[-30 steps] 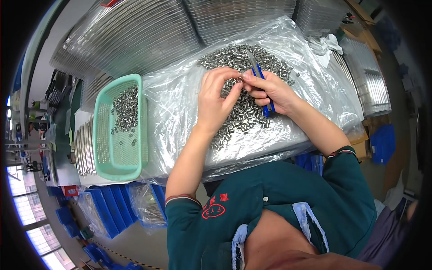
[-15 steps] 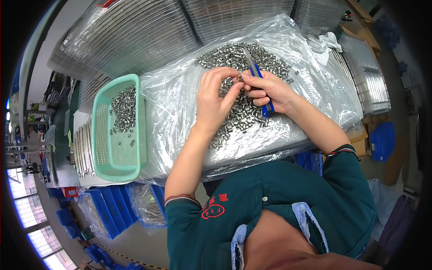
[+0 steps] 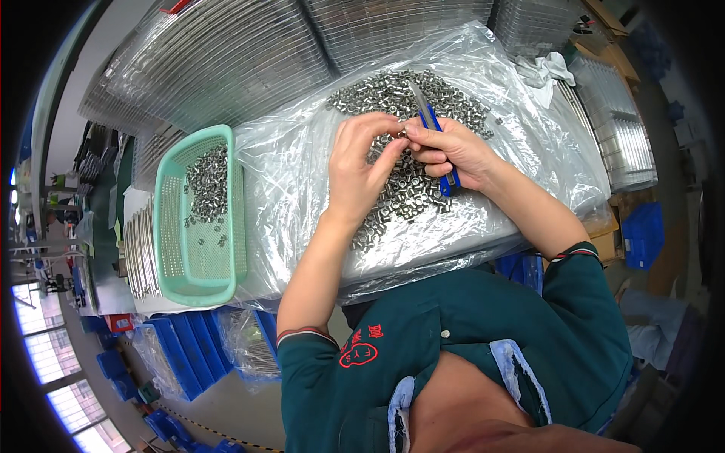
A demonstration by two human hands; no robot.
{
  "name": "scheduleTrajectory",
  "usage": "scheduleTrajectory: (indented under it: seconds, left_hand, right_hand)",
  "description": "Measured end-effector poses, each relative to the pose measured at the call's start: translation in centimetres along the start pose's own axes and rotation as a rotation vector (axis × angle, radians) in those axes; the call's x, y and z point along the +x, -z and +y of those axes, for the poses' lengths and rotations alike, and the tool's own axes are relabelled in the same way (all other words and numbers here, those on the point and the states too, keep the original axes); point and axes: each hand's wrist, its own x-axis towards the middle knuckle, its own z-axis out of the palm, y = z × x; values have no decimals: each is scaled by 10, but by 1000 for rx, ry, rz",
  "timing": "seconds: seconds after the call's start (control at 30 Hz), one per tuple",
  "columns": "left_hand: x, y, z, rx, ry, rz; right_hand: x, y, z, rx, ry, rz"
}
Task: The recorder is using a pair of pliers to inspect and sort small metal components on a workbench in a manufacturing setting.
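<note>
Above a heap of small shiny metal fittings [image 3: 411, 189], both hands meet fingertip to fingertip. My left hand [image 3: 353, 167] pinches a tiny metal fitting [image 3: 403, 131], mostly hidden by the fingers. From the other side, the thumb and forefinger of my right hand [image 3: 464, 153] touch the same piece. A blue utility knife [image 3: 428, 118] lies in my right hand, its blade end pointing up and away from me and its handle end sticking out below the curled fingers. The heap rests on a clear plastic sheet [image 3: 283, 219] over the table.
To the left stands a mint-green plastic basket [image 3: 233, 219] partly filled with similar fittings. Stacks of clear trays [image 3: 219, 64] line the table's far side, with more trays [image 3: 612, 128] and a white cloth [image 3: 545, 75] at right. Blue bins [image 3: 185, 351] sit below the front-left edge.
My hands hold almost the same place, with a slight shift of the fingertips around the fitting. At the far right edge, a pale bluish shape in the background has changed position.
</note>
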Motion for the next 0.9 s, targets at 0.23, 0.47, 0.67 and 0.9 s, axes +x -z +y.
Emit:
scheduleTrajectory:
  seconds: [0.23,0.47,0.67,0.9]
  left_hand:
    - [-1,-1,2,13,26,-2]
    - [-1,-1,0,-30,43,-3]
    - [0,0,1,48,-18,17]
    - [1,0,4,28,2,13]
  right_hand:
    - [0,-2,0,25,-11,-15]
    - [2,3,1,72,-43,-53]
    - [1,1,1,41,-27,-27]
    - [1,1,0,40,-32,-42]
